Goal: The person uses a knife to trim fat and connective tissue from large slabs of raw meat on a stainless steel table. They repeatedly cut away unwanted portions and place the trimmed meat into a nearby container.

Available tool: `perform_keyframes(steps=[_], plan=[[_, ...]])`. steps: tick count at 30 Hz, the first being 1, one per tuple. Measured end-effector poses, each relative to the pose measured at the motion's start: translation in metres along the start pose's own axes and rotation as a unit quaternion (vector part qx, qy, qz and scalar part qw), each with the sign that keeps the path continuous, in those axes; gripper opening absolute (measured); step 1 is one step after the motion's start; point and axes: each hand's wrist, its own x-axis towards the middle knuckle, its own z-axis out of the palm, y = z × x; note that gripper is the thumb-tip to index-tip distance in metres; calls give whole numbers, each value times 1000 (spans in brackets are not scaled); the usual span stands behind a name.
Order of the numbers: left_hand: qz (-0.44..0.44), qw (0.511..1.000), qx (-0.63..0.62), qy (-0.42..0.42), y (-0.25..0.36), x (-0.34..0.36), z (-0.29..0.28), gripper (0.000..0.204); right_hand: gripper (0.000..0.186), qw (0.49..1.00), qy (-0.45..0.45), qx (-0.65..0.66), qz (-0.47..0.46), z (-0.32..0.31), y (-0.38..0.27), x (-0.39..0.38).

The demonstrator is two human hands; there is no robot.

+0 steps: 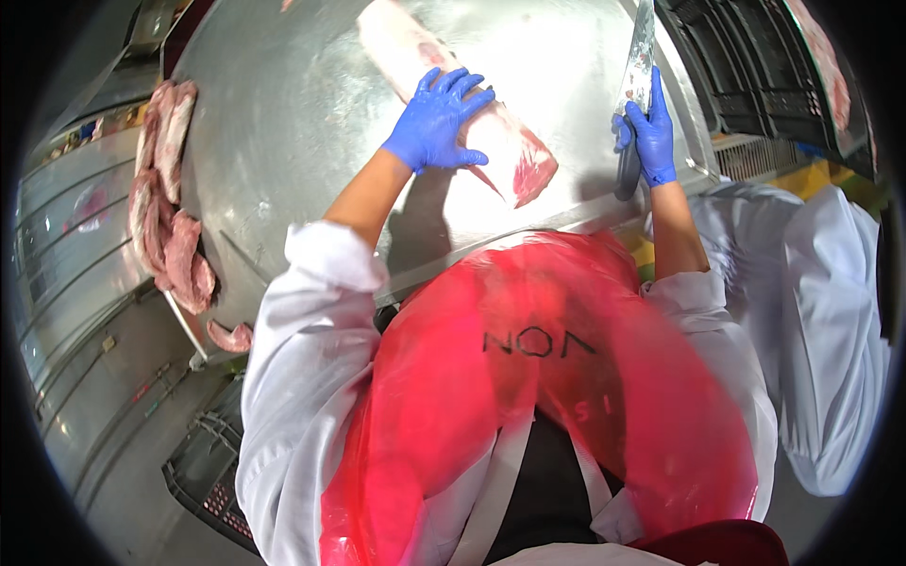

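Note:
My left hand (pixel 439 123), in a blue glove, rests with spread fingers on a long pale piece of meat (pixel 514 156) lying diagonally on the steel table (pixel 274 113); the piece has a red cut face at its near end. At the right side of the table, my right hand (pixel 649 141), also gloved in blue, grips a large knife (pixel 638 57) by its dark handle, the blade pointing up and away from me.
Several meat strips (pixel 173 241) lie along the table's left edge. Black crates (pixel 746 66) stand at upper right, one with meat behind it. A person in white clothing (pixel 821 330) is close on my right. Another black crate (pixel 203 472) sits low at lower left.

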Motion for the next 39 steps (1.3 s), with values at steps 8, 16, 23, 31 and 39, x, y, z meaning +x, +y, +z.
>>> perform_keyframes(steps=[8,16,23,31,39], plan=[[-272,954,59,-111,4,43,19,81,82,999,34,-11,-42,-23,-9,-48],[-82,994,-73,27,39,93,20,41,83,999,25,35,24,-18,32,-60],[-116,981,-138,-65,29,144,51,11,83,996,17,-25,84,4,36,-41],[-175,946,-270,-33,11,149,43,13,80,997,-29,-28,59,63,17,2],[-163,946,-279,-30,10,146,35,11,80,991,-97,-89,30,66,22,-71]])
